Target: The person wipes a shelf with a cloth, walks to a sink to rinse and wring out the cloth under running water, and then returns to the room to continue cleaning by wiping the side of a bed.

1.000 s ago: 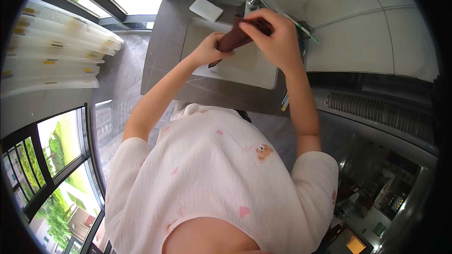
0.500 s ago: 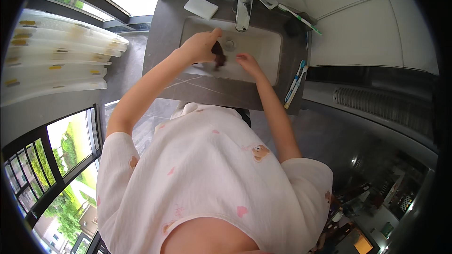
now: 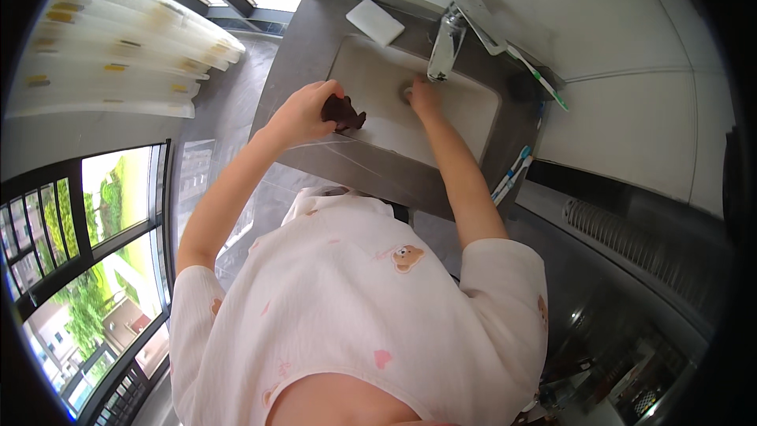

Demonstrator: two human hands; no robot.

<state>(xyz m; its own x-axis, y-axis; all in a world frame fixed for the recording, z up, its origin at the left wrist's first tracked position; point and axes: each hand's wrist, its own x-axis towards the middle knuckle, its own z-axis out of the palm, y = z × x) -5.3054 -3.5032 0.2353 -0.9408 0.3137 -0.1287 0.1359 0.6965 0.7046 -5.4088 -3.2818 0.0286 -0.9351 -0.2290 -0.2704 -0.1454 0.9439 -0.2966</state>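
Your left hand (image 3: 303, 114) grasps a bunched dark-brown cloth (image 3: 341, 113) over the sink (image 3: 377, 69); your right hand (image 3: 426, 100) is at the drain (image 3: 407, 95), its grip unclear.

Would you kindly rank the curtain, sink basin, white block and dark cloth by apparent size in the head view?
1. Curtain
2. Sink basin
Not ranked: white block and dark cloth look close, and the left hand partly covers the cloth.
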